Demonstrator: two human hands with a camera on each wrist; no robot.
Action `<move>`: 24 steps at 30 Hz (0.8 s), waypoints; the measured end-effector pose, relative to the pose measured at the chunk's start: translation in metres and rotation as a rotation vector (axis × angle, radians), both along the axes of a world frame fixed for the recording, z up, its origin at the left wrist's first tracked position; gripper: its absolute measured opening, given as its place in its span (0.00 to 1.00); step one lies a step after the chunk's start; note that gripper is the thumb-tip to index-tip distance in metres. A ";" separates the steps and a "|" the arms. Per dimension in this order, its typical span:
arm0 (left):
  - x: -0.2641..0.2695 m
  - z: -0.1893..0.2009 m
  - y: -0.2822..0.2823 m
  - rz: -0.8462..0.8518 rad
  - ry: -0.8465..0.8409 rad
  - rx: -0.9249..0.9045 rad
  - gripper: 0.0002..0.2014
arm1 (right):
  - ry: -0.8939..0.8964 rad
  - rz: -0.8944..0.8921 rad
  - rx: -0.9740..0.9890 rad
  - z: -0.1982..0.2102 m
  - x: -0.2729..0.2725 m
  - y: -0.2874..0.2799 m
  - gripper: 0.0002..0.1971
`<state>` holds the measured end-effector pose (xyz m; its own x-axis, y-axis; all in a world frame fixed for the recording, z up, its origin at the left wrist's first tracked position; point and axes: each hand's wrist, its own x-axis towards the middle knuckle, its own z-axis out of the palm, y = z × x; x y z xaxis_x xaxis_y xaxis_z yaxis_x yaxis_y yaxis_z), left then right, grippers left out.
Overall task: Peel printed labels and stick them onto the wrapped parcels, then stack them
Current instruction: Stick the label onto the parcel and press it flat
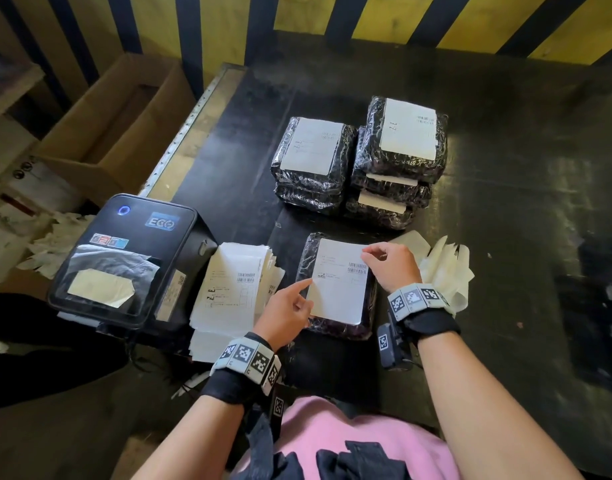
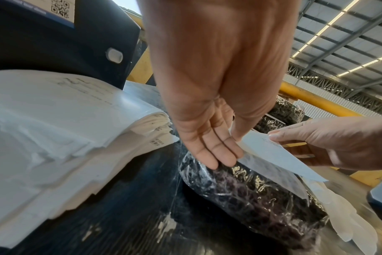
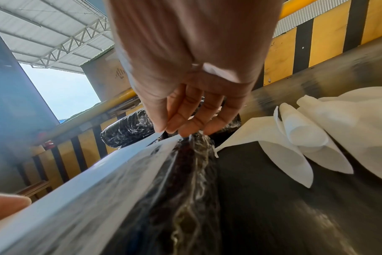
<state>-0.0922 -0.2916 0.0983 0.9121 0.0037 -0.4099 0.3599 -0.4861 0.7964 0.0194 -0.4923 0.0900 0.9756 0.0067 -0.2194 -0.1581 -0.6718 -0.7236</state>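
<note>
Two hands work one label (image 1: 339, 280) over the near parcel (image 1: 335, 327), which lies flat on the bench (image 1: 505, 237) just in front of the person.

Risk, as judged: the label sits partly lifted off the wrap on the right side, so it could go down skewed or trap a crease if the held corner drops before the left side is smoothed. The slick wrap may also let the parcel slide under pressure.

Left hand (image 1: 286, 313): fingers (image 2: 216, 151) straight and close together, resting on the label's left edge; holding nothing.

Right hand (image 1: 393, 265): fingers (image 3: 181, 120) curled, pinching the label's far right corner.

Left of the parcel, a pile of printed sheets (image 1: 232, 285) and the label printer (image 1: 124, 258). Right, crumpled backing papers (image 1: 443, 265). Farther back, two stacks of labelled parcels (image 1: 360, 161).
</note>
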 end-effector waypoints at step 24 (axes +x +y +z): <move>0.008 -0.002 0.000 -0.042 0.035 0.107 0.25 | 0.029 -0.047 -0.208 0.004 -0.004 0.011 0.06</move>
<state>-0.0837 -0.2916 0.0958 0.8977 0.0109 -0.4405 0.3636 -0.5830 0.7265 0.0156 -0.4808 0.0940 0.9672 -0.0869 -0.2389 -0.2112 -0.7976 -0.5651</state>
